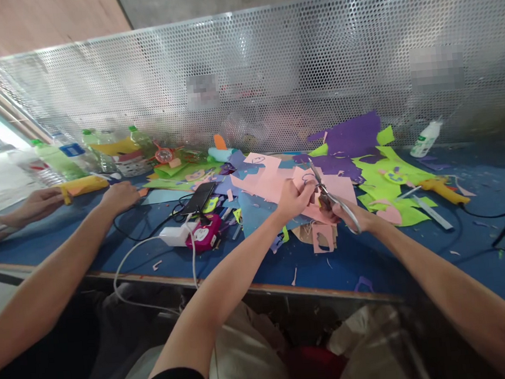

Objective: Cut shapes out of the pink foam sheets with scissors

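Note:
In the middle of the head view my left hand [294, 199] pinches a piece of pink paper [305, 176] that bears a drawn dark outline. My right hand [341, 214] is closed round a pair of scissors [321, 184], whose blades point up and away beside that paper. Whether the blades touch the paper I cannot tell. Larger pink sheets [263, 180] lie under and behind both hands. Just below the hands rests a pink scrap with a cut-out hole [324, 239].
Purple paper [349, 137] and lime green paper [390, 171] lie at the back right. A yellow glue gun [444, 189] and a white glue bottle [426, 139] are further right. Left are a magenta power adapter [203, 234], a phone [199, 198], plastic bottles [59, 159] and a co-worker's hands [120, 198].

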Motion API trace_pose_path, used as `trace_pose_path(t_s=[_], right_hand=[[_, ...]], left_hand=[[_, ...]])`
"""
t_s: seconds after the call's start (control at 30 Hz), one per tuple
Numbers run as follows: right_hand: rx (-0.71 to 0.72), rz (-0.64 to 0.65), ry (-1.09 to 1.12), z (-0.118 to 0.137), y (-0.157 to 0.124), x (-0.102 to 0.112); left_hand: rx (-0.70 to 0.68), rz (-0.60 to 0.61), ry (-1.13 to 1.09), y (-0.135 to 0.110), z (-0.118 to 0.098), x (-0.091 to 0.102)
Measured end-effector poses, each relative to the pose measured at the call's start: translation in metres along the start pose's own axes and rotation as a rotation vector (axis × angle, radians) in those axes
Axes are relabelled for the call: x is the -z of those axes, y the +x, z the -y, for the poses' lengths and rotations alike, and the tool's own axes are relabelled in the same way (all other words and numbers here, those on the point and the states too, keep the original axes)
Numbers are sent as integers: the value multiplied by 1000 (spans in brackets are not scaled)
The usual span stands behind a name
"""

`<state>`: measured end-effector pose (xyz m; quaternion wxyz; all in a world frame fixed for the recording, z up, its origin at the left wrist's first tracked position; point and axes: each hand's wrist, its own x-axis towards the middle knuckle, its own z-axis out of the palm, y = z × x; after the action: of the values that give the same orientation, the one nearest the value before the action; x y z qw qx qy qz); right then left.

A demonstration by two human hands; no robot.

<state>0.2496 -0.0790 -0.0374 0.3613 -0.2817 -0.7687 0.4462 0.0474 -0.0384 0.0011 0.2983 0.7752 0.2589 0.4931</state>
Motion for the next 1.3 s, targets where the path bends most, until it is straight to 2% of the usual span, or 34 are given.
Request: trace_pose_path(t_s=[0.2, 0.37, 0.5, 0.63, 0.83, 1.03, 1.3], right_hand=[[1, -64, -56, -10, 2, 3], [3, -57, -66, -3, 3, 4], [38, -1, -88, 6, 4, 5], [68, -30, -159, 7, 3, 7], [95, -50, -189, -1, 1, 8], [63, -57, -198, -2, 1, 9], [46, -88, -221, 6, 0, 13]], left_hand=[[23, -26, 55, 1, 1, -1], [50, -91, 12, 1, 1, -2], [20, -49, 21, 1, 1, -1], [-11, -18, 49, 0, 0, 0], [32, -20, 39, 1, -2, 0], [72, -13, 39, 2, -5, 1], [62, 24, 88, 4, -7, 1]])
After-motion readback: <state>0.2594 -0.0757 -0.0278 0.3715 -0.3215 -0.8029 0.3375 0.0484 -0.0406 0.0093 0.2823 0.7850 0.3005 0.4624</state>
